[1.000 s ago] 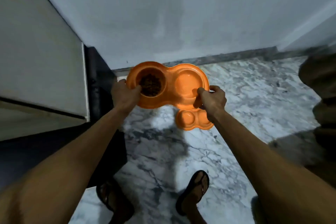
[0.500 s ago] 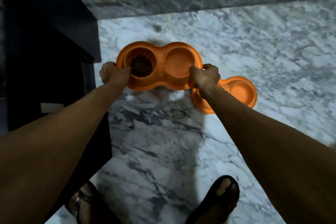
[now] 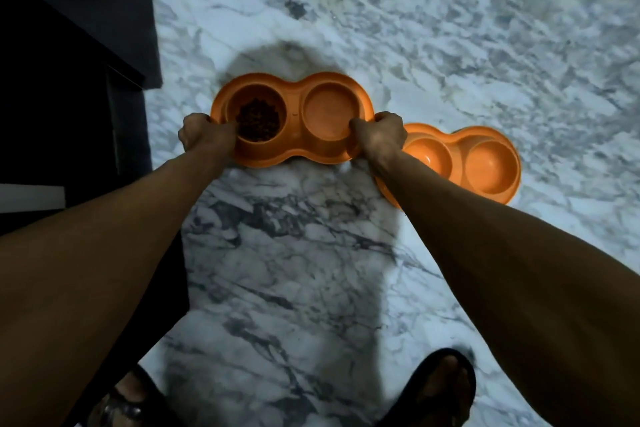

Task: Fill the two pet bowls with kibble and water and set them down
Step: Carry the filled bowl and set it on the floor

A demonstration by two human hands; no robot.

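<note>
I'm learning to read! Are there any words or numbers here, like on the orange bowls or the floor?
None can be read. The orange plastic double pet bowl with brown kibble, gripped by the left hand and the right hand, shows no writing. The second orange plastic double bowl on the floor is plain too. The white, grey-veined marble floor and the dark cabinet carry no letters or numbers.
</note>
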